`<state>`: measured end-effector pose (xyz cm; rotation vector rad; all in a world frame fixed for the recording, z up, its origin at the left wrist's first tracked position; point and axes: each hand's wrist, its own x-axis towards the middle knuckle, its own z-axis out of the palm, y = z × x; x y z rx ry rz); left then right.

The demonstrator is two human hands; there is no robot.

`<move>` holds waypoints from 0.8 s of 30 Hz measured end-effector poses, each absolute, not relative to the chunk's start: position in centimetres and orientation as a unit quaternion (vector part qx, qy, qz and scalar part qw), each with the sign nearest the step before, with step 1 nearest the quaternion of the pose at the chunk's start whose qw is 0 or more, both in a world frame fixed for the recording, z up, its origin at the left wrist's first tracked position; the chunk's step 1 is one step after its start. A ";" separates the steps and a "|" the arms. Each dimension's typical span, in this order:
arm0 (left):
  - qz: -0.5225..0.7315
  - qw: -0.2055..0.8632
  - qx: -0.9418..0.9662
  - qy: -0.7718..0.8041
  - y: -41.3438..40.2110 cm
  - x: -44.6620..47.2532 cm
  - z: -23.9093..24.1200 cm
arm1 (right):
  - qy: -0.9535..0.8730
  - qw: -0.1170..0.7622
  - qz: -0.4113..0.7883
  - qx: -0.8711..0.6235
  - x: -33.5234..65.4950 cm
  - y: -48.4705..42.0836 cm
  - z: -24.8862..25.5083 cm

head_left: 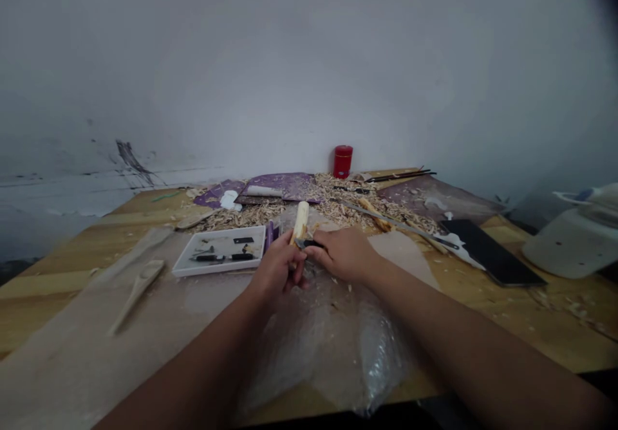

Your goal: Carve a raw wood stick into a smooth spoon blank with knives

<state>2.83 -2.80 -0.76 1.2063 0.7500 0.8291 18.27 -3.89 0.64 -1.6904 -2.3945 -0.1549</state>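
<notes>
Head view, two hands (279, 264) (348, 254), one stick (302, 214), one knife (311, 244)

Near the frame's centre, the stick (301, 216) is pale, bare wood, rough-cut toward its lower end. The tray (217, 268) left of centre looks like smooth white plastic; the spoon (141, 283) at lower left is matt wood. Curled wood shavings (338, 211) form a rough layer above centre. The clear plastic sheet (333, 346) at bottom centre is wrinkled and glossy, the wall (290, 63) matt.
</notes>
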 end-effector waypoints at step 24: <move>0.360 0.710 0.513 0.322 -3.3 3.1 -0.3 | -0.736 0.116 -0.088 -0.662 20.2 -2.7 0.9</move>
